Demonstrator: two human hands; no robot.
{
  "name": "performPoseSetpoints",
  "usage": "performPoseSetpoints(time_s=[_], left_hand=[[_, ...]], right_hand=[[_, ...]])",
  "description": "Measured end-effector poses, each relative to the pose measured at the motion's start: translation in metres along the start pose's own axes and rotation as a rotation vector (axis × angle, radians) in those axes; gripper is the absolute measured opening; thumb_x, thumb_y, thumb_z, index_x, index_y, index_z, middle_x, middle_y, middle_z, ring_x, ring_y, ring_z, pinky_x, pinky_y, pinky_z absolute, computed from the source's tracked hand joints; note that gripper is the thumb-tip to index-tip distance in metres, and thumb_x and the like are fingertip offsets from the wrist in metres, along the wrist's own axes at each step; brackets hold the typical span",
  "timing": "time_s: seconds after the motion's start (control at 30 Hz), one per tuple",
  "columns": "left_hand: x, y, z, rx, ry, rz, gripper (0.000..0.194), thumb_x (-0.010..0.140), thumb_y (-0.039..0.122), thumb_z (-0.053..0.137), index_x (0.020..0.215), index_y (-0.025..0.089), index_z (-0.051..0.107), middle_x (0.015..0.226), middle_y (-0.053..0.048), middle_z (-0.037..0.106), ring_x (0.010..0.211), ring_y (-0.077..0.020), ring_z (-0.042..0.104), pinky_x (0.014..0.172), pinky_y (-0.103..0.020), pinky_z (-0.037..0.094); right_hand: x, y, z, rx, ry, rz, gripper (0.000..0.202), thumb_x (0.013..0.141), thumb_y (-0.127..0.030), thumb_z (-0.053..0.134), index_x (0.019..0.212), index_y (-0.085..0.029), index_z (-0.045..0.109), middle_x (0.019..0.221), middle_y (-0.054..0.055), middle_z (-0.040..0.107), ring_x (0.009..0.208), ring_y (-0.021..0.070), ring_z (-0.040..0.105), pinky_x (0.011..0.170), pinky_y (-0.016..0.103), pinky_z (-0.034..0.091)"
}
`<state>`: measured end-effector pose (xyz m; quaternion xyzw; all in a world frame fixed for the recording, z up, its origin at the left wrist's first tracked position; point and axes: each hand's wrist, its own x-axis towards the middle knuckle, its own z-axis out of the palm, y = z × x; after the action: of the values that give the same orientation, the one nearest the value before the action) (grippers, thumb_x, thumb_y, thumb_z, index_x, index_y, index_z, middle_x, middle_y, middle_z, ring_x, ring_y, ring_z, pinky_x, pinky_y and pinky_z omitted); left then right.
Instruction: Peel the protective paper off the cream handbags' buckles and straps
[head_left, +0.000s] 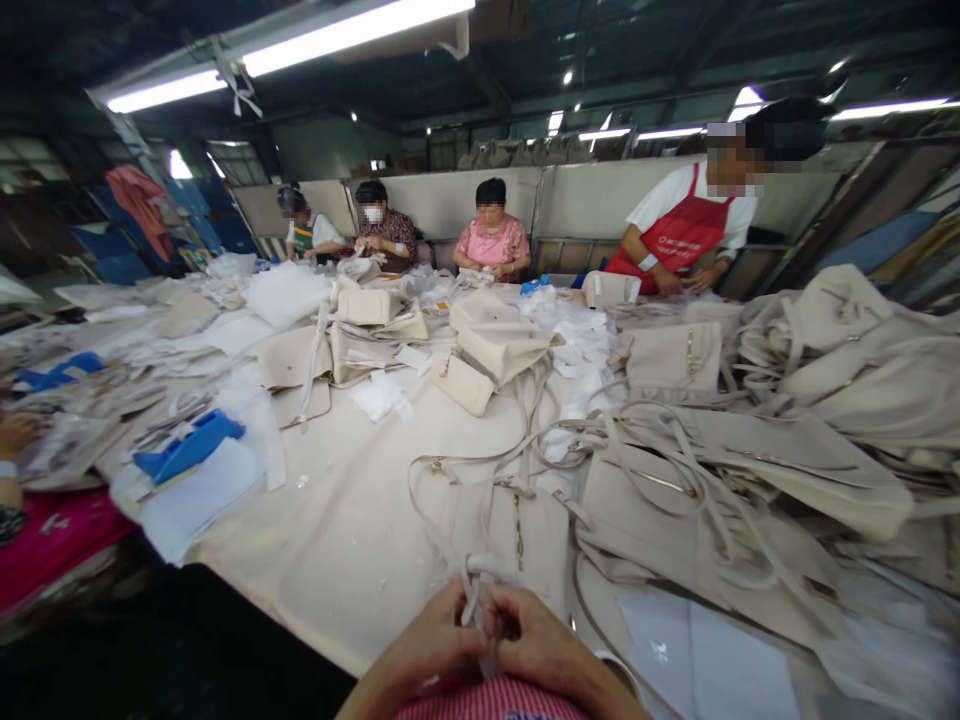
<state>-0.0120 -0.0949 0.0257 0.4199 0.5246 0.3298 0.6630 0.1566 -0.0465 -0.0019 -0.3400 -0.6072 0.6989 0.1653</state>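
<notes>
At the table's near edge, my left hand [441,636] and my right hand [534,640] are close together with fingers curled. Between them is a thin beige strap [471,585] with whitish wrapping on it; both hands seem to pinch it, though the fingertips are partly hidden. Just beyond lies a beige handbag [546,535], flat, with a gold zipper down its front. Its strap loops to the left and back across the table.
Beige bags [667,500] and straps are heaped at the right, over white paper sheets [705,650]. More bags [480,345] and white wrapping [289,295] lie farther back. A blue tape dispenser [189,447] sits at left. Several people work around the table [322,530].
</notes>
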Motion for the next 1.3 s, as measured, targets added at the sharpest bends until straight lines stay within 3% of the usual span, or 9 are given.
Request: performPoseSetpoints(time_s=[0.13, 0.23, 0.33, 0.5, 0.67, 0.8, 1.0, 1.17, 1.3], left_hand=[[0.029, -0.002, 0.001, -0.388, 0.019, -0.026, 0.036, 0.059, 0.025, 0.075, 0.090, 0.014, 0.061, 0.088, -0.007, 0.068, 0.082, -0.0211, 0.062, 0.076, -0.031, 0.046], [0.051, 0.001, 0.003, -0.404, 0.165, -0.092, 0.030, 0.058, 0.031, 0.078, 0.073, 0.012, 0.059, 0.077, -0.011, 0.070, 0.068, -0.0179, 0.062, 0.069, -0.029, 0.046], [0.070, 0.008, 0.008, -0.388, 0.196, -0.105, 0.030, 0.059, 0.032, 0.078, 0.067, 0.011, 0.058, 0.066, -0.010, 0.067, 0.056, -0.0136, 0.057, 0.057, -0.025, 0.042], [0.084, 0.050, 0.015, -0.414, 0.173, 0.076, 0.043, 0.064, 0.046, 0.080, 0.086, 0.013, 0.061, 0.058, 0.002, 0.058, 0.047, -0.0074, 0.044, 0.044, -0.019, 0.029], [0.100, 0.083, 0.012, -0.439, 0.195, 0.284, 0.051, 0.060, 0.050, 0.084, 0.091, 0.016, 0.062, 0.062, 0.003, 0.059, 0.050, -0.0061, 0.043, 0.046, -0.016, 0.031], [0.099, 0.040, 0.011, -0.266, 0.133, 0.093, 0.053, 0.060, 0.063, 0.079, 0.064, 0.014, 0.060, 0.050, 0.005, 0.045, 0.043, -0.0042, 0.032, 0.040, -0.016, 0.022], [0.079, -0.045, 0.007, -0.205, 0.181, -0.166, 0.064, 0.047, 0.073, 0.078, 0.057, 0.013, 0.058, 0.044, 0.006, 0.040, 0.039, -0.0035, 0.028, 0.038, -0.017, 0.019], [0.080, -0.052, -0.002, -0.206, 0.282, -0.200, 0.067, 0.043, 0.075, 0.076, 0.064, 0.015, 0.057, 0.042, 0.009, 0.040, 0.034, -0.0020, 0.020, 0.036, -0.016, 0.010], [0.074, -0.047, 0.001, -0.248, 0.286, -0.235, 0.068, 0.040, 0.072, 0.080, 0.067, 0.013, 0.061, 0.047, 0.005, 0.051, 0.038, -0.0040, 0.035, 0.037, -0.015, 0.022]], right_hand=[[-0.007, -0.004, -0.003, -0.038, -0.056, -0.014, 0.013, 0.057, -0.015, 0.060, 0.067, -0.020, 0.053, 0.069, -0.004, 0.056, 0.065, 0.0118, 0.050, 0.060, 0.022, 0.036], [-0.011, 0.004, -0.003, -0.091, -0.122, 0.045, 0.018, 0.053, -0.011, 0.056, 0.069, -0.020, 0.057, 0.071, -0.004, 0.060, 0.066, 0.0119, 0.052, 0.058, 0.021, 0.036], [-0.011, 0.013, -0.001, -0.149, -0.061, 0.070, 0.020, 0.051, -0.008, 0.053, 0.067, -0.020, 0.058, 0.066, -0.005, 0.058, 0.060, 0.0102, 0.049, 0.052, 0.018, 0.032], [0.002, 0.000, -0.001, -0.292, 0.212, -0.035, 0.016, 0.052, -0.004, 0.049, 0.058, -0.019, 0.051, 0.056, -0.007, 0.050, 0.052, 0.0083, 0.043, 0.047, 0.018, 0.030], [0.024, -0.011, -0.019, -0.489, 0.547, -0.095, 0.014, 0.064, -0.008, 0.052, 0.065, -0.019, 0.061, 0.067, -0.002, 0.063, 0.064, 0.0123, 0.054, 0.061, 0.022, 0.036], [0.027, 0.019, -0.013, -0.605, 0.551, -0.022, 0.015, 0.066, -0.010, 0.056, 0.065, -0.018, 0.068, 0.069, 0.002, 0.071, 0.064, 0.0162, 0.061, 0.059, 0.024, 0.037], [0.010, 0.069, 0.008, -0.686, 0.489, 0.097, 0.021, 0.062, -0.004, 0.058, 0.064, -0.020, 0.072, 0.067, 0.001, 0.074, 0.068, 0.0184, 0.066, 0.063, 0.023, 0.043], [-0.031, 0.076, 0.003, -0.733, 0.633, 0.105, 0.027, 0.079, -0.009, 0.050, 0.092, -0.021, 0.071, 0.091, 0.005, 0.073, 0.088, 0.0202, 0.065, 0.081, 0.030, 0.046], [-0.077, 0.110, -0.005, -0.989, 0.943, 0.192, 0.019, 0.085, -0.020, 0.053, 0.099, -0.021, 0.066, 0.110, 0.013, 0.066, 0.103, 0.0290, 0.058, 0.089, 0.043, 0.043]])
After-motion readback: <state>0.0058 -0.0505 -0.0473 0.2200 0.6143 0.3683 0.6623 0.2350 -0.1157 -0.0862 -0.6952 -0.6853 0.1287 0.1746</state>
